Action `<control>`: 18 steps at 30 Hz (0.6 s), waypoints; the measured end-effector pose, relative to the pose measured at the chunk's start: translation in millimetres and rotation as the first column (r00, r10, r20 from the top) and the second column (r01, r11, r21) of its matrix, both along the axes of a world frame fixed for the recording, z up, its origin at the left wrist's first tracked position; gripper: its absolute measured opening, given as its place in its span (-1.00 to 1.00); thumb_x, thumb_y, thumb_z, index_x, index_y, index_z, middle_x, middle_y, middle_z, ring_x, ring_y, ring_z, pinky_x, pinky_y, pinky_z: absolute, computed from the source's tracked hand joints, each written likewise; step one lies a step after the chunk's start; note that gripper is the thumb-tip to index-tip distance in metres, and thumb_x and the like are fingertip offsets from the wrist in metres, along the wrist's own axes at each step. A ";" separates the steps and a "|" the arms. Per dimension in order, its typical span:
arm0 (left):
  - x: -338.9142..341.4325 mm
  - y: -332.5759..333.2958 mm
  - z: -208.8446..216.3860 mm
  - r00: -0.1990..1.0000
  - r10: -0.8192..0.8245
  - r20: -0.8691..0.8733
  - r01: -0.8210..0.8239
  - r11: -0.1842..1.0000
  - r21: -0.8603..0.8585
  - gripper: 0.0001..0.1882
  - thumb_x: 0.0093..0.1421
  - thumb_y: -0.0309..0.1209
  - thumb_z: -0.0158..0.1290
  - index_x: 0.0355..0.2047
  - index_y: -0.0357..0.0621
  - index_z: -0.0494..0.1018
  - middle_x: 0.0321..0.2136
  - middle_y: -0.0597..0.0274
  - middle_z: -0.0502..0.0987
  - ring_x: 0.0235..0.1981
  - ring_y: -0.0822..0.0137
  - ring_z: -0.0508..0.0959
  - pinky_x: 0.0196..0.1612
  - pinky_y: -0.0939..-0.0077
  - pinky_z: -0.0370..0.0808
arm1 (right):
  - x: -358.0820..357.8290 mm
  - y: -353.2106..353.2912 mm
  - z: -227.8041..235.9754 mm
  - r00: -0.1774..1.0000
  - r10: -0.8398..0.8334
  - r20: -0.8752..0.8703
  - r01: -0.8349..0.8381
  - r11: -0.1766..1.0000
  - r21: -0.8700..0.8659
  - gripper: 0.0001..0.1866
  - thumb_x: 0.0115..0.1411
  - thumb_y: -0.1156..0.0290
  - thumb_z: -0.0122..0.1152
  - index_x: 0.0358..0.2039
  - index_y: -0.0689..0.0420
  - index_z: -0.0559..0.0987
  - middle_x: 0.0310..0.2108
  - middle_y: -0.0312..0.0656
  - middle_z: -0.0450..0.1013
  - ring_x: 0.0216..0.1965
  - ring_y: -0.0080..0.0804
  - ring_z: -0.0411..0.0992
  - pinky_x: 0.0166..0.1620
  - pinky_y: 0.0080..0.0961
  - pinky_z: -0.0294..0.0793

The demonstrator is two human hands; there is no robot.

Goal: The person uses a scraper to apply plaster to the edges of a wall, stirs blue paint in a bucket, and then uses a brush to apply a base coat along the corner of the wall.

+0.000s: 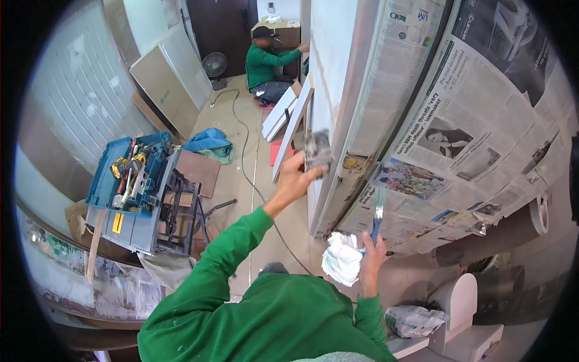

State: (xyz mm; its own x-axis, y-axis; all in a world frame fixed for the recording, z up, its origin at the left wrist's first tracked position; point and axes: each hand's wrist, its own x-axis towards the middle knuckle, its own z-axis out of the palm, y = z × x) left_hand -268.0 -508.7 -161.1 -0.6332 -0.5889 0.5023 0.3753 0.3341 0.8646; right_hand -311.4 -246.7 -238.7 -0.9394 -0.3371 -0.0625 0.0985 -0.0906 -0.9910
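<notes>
My left hand (292,181) is raised at the edge of the white wall panel (330,66). Its fingers grip a flat grey pad with pale smears (318,155), whose exact kind I cannot make out. Lower and to the right, my right hand (372,259) is closed around a blue-handled paintbrush (376,222), bristles pointing up. A crumpled white bundle (342,259), cloth-like or plastic, sits against the same hand; whether the fingers grip it is partly hidden. Newspaper sheets (458,120) cover the surface to the right of both hands.
A blue toolbox (108,181) with tools lies on a table saw (142,232) at left. A black cable (250,175) crosses the tiled floor. White boards (280,114) lean near a crouching co-worker (265,63) in green. A fan (215,64) stands behind; a toilet (461,308) is lower right.
</notes>
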 end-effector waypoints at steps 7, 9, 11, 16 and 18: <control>64.0 28.3 -10.7 0.795 -0.070 0.603 0.273 0.928 -0.253 -0.73 0.02 -0.36 0.19 -0.31 -0.26 0.49 -0.51 -0.05 0.49 -0.48 0.23 0.51 -0.36 0.34 0.44 | -0.5 -36.1 62.9 0.986 0.166 0.001 -0.161 0.959 -0.234 -0.68 0.27 0.21 0.05 -0.34 0.26 0.53 -0.59 -0.34 0.34 -0.49 -0.62 0.27 -0.36 -0.63 0.20; 76.1 22.8 -19.7 0.833 -0.003 0.553 0.161 0.958 -0.238 -0.75 0.03 -0.38 0.16 -0.30 -0.25 0.51 -0.52 -0.03 0.49 -0.49 0.23 0.51 -0.35 0.32 0.44 | -6.0 -42.0 81.4 0.979 0.181 -0.098 -0.201 0.941 -0.272 -0.62 0.31 0.23 -0.09 -0.25 0.30 0.56 -0.62 -0.29 0.35 -0.51 -0.57 0.28 -0.33 -0.64 0.23; 81.6 9.8 -0.4 0.827 -0.014 0.562 0.147 0.971 -0.191 -0.75 0.03 -0.41 0.15 -0.27 -0.24 0.51 -0.49 0.05 0.54 -0.47 0.29 0.53 -0.32 0.36 0.47 | -19.8 -48.5 100.1 0.969 0.161 -0.190 -0.214 0.927 -0.308 -0.61 0.31 0.24 -0.12 -0.22 0.31 0.57 -0.63 -0.27 0.36 -0.51 -0.57 0.29 -0.32 -0.64 0.25; 91.0 -47.2 31.1 0.955 -0.107 0.275 0.061 0.983 0.173 -0.83 0.04 -0.56 0.17 -0.32 -0.35 0.51 -0.38 0.23 0.61 -0.49 0.43 0.55 -0.43 0.56 0.49 | -49.6 -72.7 237.7 0.751 -0.071 -0.656 -0.043 0.987 -0.155 -0.63 0.21 0.36 0.09 -0.03 0.27 0.58 -0.61 -0.28 0.42 -0.52 -0.63 0.31 -0.46 -0.57 0.29; 86.8 -66.8 62.7 0.981 -0.053 0.185 0.028 0.991 0.133 -0.85 0.02 -0.61 0.18 -0.36 -0.35 0.50 -0.37 0.23 0.60 -0.52 0.44 0.55 -0.45 0.59 0.48 | -55.9 -81.5 304.3 0.541 -0.222 -0.811 0.074 0.973 -0.218 -0.62 0.19 0.37 0.13 0.01 0.19 0.58 -0.58 -0.26 0.48 -0.53 -0.63 0.32 -0.47 -0.55 0.31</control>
State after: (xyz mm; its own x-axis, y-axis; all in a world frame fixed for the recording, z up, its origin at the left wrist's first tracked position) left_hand -181.2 -575.4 -98.3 -0.7338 -0.6127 0.2933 0.2128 0.2027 0.9558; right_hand -367.4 -328.2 65.6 -0.5856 -0.1229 0.8012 -0.7835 -0.1675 -0.5984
